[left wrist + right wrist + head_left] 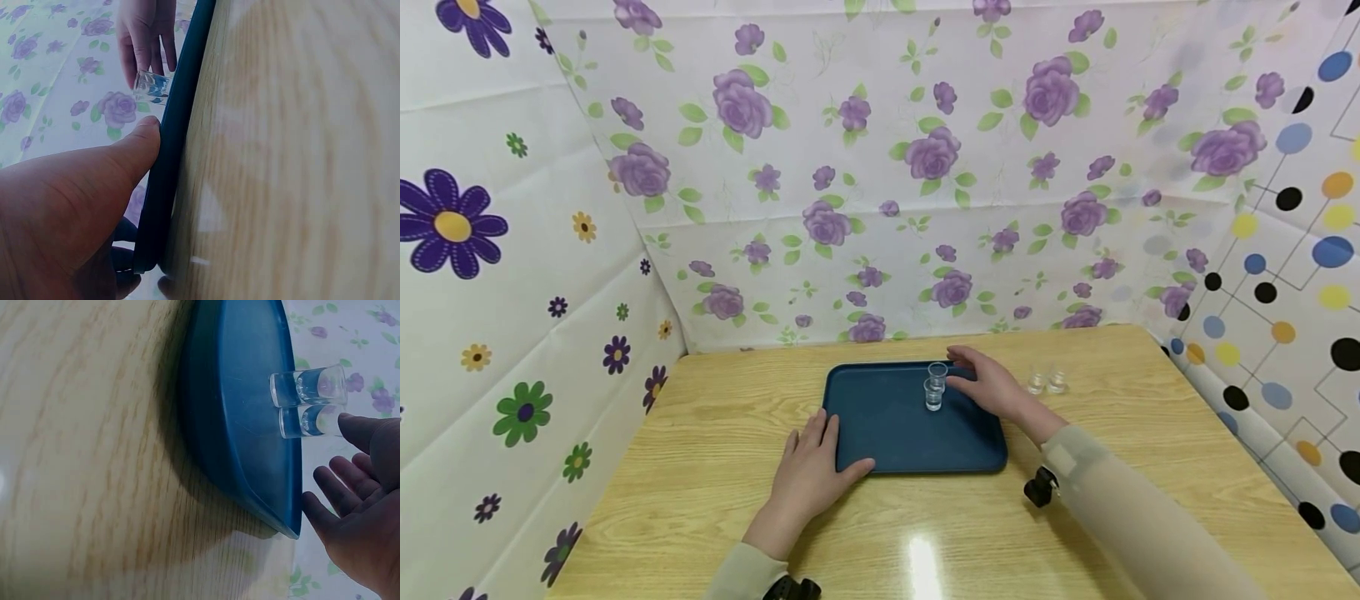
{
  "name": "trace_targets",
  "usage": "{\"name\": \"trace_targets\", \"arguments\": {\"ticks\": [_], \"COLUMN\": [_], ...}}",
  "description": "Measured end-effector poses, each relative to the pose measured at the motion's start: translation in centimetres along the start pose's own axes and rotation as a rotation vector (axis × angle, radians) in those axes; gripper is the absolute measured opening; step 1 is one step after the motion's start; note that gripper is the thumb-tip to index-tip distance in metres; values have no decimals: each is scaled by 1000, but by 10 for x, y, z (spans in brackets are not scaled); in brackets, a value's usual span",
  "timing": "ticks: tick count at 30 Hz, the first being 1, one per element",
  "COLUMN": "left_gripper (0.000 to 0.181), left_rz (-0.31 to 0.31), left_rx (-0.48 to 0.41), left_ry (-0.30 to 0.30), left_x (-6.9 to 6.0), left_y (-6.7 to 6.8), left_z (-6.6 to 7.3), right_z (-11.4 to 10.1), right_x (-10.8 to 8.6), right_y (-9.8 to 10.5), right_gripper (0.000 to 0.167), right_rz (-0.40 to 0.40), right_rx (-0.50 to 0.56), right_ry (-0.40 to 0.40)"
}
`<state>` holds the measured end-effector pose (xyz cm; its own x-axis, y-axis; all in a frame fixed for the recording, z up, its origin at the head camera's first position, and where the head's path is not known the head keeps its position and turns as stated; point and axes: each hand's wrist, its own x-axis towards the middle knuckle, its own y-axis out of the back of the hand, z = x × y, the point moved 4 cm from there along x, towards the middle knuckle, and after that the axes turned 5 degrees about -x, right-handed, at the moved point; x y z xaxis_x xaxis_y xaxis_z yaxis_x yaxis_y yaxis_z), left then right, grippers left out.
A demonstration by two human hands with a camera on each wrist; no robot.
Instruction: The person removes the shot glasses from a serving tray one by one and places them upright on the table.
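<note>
Tray (883,421), dark blue, rectangular, lies flat on the light wood-grain bench (715,475). Two small clear glasses (933,400) stand upright on it, close together, right of centre. Left hand (808,471) spans its near left corner, fingers extended. Right hand (991,386) relaxed, fingers spread beside the glasses, contact unclear. Second clear pair (1057,382) on bench, right of tray.

Dk blue tray (880,433), clear glasses (933,398), woodgrain table (700,475), wht/purp floral cloth (880,275)
</note>
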<state>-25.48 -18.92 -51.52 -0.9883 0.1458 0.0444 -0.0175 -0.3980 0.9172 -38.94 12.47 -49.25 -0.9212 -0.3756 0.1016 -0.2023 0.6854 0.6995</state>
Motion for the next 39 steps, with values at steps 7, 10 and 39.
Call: {"name": "trace_targets", "arguments": {"ticks": [7, 10, 39], "left_gripper": [108, 108, 107], "left_rz": [-6, -5, -5], "left_rx": [5, 3, 8], "left_ry": [3, 2, 10], "left_x": [0, 0, 0], "left_y": [-1, -1, -1], "left_z": [-1, -1, -1], "right_z": [0, 2, 1], "right_x": [5, 7, 14], "right_y": [-5, -8, -14], "right_gripper": [65, 64, 45], "right_rz": [-30, -42, -64], "right_rx": [2, 7, -24], "right_ry": [6, 10, 39]}}
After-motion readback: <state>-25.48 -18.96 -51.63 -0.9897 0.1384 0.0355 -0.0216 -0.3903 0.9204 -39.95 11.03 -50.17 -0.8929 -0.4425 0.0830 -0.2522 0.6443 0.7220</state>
